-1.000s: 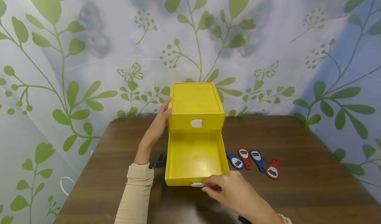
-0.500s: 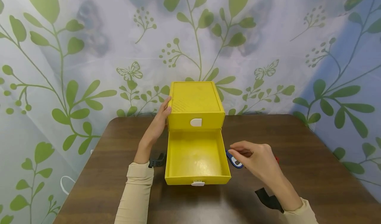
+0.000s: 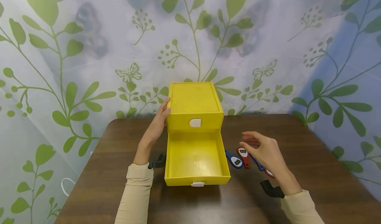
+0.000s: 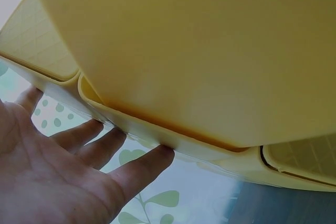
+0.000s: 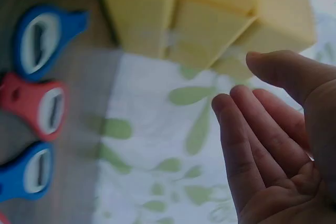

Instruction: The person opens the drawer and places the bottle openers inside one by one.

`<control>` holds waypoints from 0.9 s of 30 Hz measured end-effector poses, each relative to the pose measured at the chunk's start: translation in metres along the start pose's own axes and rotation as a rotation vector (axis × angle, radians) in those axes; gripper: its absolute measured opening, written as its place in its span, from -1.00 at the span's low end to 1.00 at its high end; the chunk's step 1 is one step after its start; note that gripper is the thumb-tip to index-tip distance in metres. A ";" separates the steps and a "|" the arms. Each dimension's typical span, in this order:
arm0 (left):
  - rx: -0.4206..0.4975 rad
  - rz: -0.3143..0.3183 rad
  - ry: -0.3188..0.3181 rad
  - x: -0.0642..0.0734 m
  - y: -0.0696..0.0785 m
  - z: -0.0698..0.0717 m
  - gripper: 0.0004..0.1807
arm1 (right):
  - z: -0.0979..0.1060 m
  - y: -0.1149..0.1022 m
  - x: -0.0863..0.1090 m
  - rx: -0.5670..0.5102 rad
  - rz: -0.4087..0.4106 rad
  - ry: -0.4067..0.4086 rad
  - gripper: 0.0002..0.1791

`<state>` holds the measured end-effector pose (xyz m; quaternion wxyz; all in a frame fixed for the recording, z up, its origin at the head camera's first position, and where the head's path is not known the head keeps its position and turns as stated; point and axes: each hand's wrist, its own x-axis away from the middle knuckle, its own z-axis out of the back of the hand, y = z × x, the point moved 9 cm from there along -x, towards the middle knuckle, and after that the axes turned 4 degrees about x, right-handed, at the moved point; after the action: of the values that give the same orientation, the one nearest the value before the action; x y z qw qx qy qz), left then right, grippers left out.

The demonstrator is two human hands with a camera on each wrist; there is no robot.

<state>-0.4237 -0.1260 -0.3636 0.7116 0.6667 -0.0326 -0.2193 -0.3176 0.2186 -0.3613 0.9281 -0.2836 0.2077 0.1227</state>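
A yellow two-drawer box (image 3: 194, 96) stands on the table with its lower drawer (image 3: 196, 154) pulled out and nothing lying in it. Its upper drawer (image 3: 178, 122) is closed. Against the box's left side rests my left hand (image 3: 156, 126); the left wrist view shows its spread fingers (image 4: 149, 169) touching the yellow wall. My right hand (image 3: 263, 151) hovers above the bottle openers with nothing in its grasp, thumb and fingers apart. Beneath and beside it lie a blue bottle opener (image 3: 234, 159), a red bottle opener (image 3: 244, 157), and another blue and red one, partly hidden by the hand.
The dark wooden table (image 3: 125, 191) carries everything. Behind it hangs a leaf-patterned cloth (image 3: 143, 52). A white cable loop (image 3: 63, 186) shows past the table's left edge. Black straps sit at both wrists.
My right hand has let go of the lower drawer's white handle and moved right and away from me, over the bottle openers. The left hand stays on the box.
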 end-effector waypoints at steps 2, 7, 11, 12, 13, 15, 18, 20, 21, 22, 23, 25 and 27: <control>0.004 0.006 0.001 0.002 -0.003 0.000 -0.37 | -0.008 0.016 0.001 -0.002 -0.034 -0.031 -0.52; 0.001 0.026 0.005 0.005 -0.006 0.001 -0.37 | -0.024 0.047 0.001 0.015 -0.074 -0.104 -0.44; 0.008 0.028 0.008 0.003 -0.004 0.001 -0.37 | -0.029 0.062 -0.001 0.050 -0.097 -0.168 -0.39; 0.011 0.025 0.007 0.002 -0.004 0.001 -0.37 | -0.030 0.066 -0.002 0.057 -0.109 -0.185 -0.37; 0.013 0.023 0.006 0.001 -0.004 0.001 -0.37 | -0.031 0.070 -0.002 0.066 -0.121 -0.201 -0.36; 0.016 0.018 0.003 -0.002 -0.003 0.001 -0.37 | -0.033 0.078 -0.002 0.084 -0.149 -0.233 -0.33; 0.013 0.016 0.000 -0.004 -0.002 0.001 -0.37 | -0.035 0.090 -0.001 0.106 -0.192 -0.273 -0.31; 0.005 0.018 0.002 -0.004 -0.001 0.002 -0.37 | -0.037 0.097 0.000 0.120 -0.213 -0.296 -0.30; 0.002 0.019 0.002 -0.004 -0.001 0.002 -0.37 | -0.038 0.100 0.001 0.127 -0.221 -0.307 -0.29; 0.000 0.022 0.003 -0.004 -0.001 0.002 -0.37 | -0.038 0.102 0.002 0.136 -0.225 -0.314 -0.28; -0.003 0.023 0.003 -0.004 -0.001 0.002 -0.38 | -0.039 0.104 0.003 0.143 -0.229 -0.323 -0.27; -0.008 0.025 0.002 -0.005 -0.002 0.003 -0.38 | -0.040 0.108 0.005 0.154 -0.235 -0.346 -0.22; -0.011 0.028 0.001 -0.005 -0.002 0.003 -0.38 | -0.043 0.111 0.007 0.158 -0.244 -0.373 -0.16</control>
<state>-0.4300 -0.1269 -0.3640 0.7181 0.6625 -0.0402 -0.2092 -0.3631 0.2844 -0.4492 0.9777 -0.2052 0.0057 0.0433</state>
